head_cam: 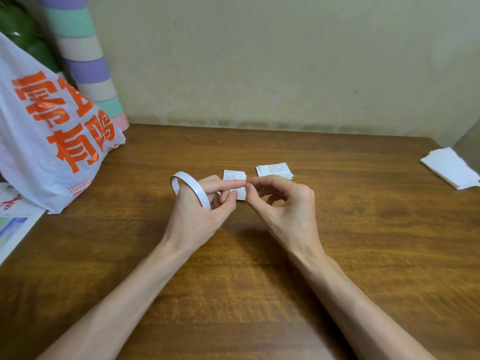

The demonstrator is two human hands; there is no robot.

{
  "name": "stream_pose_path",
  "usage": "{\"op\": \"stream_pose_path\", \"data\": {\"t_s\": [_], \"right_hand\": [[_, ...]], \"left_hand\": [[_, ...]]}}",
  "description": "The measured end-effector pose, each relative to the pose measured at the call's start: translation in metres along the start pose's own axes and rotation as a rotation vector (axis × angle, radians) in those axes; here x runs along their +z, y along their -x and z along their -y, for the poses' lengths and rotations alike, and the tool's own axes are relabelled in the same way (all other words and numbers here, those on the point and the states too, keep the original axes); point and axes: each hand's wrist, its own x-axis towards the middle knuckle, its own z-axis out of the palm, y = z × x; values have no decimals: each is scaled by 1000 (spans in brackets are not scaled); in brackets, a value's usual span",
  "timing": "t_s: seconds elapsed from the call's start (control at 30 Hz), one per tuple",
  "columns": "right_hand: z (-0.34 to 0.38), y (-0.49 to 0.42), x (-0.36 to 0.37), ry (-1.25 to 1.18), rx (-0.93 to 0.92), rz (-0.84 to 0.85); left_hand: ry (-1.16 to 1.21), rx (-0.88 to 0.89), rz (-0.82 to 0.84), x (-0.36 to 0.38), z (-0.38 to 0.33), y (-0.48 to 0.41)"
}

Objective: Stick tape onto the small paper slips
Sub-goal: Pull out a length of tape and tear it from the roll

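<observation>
We see the left hand w/ a thin white tape roll looped round its curled fingers, so the ring sits tilted over the knuckles. Its forefinger is stretched out to the right & its thumb lies below, both over a small printed slip that lies flat on the surface, approx. at the middle.

The right hand meets it tip to tip: thumb & forefinger are pinched together right at the left forefinger's end, above the slip's right edge, the other fingers loosely curled behind. What sits in that pinch (tape end or paper edge) is too small, we can't tell.

Just right of that slip & a bit further back lies a small stack of slips, apart from both hands. At the far right edge, well apart, is a folded white paper.

On the left stands a white plastic bag w/ big orange characters, resting on the surface's left side. Behind it a striped roll in purple, mint, cream & pink leans vs. the wall, and sth green shows at the top left corner. Some printed sheets lie at the left edge, partly under the bag
</observation>
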Motion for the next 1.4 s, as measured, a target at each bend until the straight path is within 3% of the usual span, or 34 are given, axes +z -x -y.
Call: {"op": "stream_pose_path", "data": {"t_s": [1.4], "right_hand": [[1, 0, -1, -1, -19, 14]], "left_hand": [[20, 7, 28, 0, 3, 0]]}}
